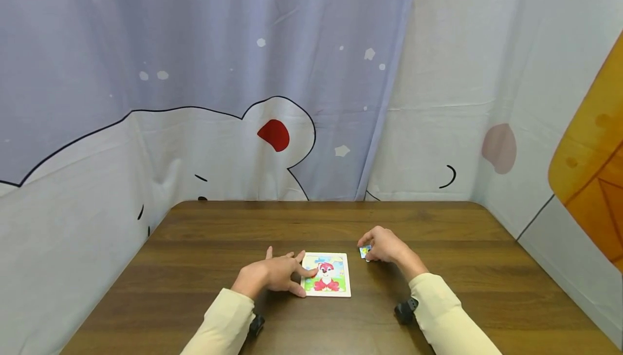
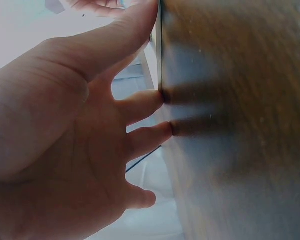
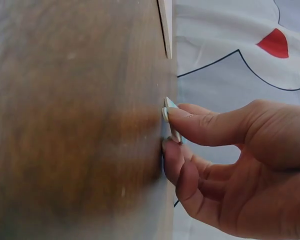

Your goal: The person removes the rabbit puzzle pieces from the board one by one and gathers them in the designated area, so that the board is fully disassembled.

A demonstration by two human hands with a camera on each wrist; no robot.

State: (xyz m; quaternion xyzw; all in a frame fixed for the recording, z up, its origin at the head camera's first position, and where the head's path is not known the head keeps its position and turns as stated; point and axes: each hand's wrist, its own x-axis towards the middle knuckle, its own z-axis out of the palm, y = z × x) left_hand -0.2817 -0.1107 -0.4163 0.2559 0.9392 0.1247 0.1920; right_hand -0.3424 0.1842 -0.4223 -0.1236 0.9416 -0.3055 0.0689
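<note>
Puzzle (image 1: pixel 328 274): square, pale border, red-and-white animal on a green and blue ground; lies flat on the counter (image 1: pixel 219 230), lower centre of the head view. Left hand (image 1: pixel 274 274) at its left side, fingers spread, gripping nothing; thumb at the lower left corner, index finger over the picture. Left wrist view: two fingertips meet the counter beside the puzzle, little finger clear of it.

Piece (image 1: pixel 364 251): small, blue and yellow, right of the puzzle and apart from it, near its upper right corner. Right hand (image 1: pixel 386 245) pinches it between thumb and fingers. Right wrist view: piece seen near edge-on, close to the counter; cannot tell whether it touches.

Pale yellow sleeves (image 1: pixel 221 320) on both arms. Printed curtain (image 1: pixel 194 52) fills the upper frame, red patch (image 1: pixel 274 135) near centre.
</note>
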